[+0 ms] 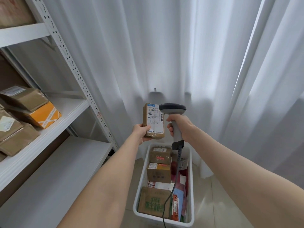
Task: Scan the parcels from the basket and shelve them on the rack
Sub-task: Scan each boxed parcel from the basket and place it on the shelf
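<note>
Right now, near the middle of the frame, the left hand (141,131) grips a small brown cardboard parcel (153,121) with a white paper label on its front. The fingers curl round its bottom end, the thumb lies on the label side, and the parcel stands up on end in the air. Just to the right of it in the frame, the right hand (180,127) is wrapped tight round the handle of a grey plastic barcode scanner (172,109). The dark head of the scanner sits very close to the top right corner of the parcel; I cannot tell if they touch. A dark curly cord (175,181) hangs from the bottom of the handle and runs down across the basket to the bottom edge of the frame. Below both hands, in the lower middle of the frame, a long white plastic basket (191,178) stands on the pale shiny tiled floor (213,203). It is packed with more parcels: a taped brown box (160,155) at the far end, a plain brown box (158,172) next to it, a big brown box with green print (153,201) at the near end, and red and white bags along the right side. On the left side of the frame stands a white metal rack (72,66). Its middle shelf holds a bright orange box (45,115) with brown taped parcels beside and on top of it. A white pleated curtain (164,46) fills the top and right of the frame.
</note>
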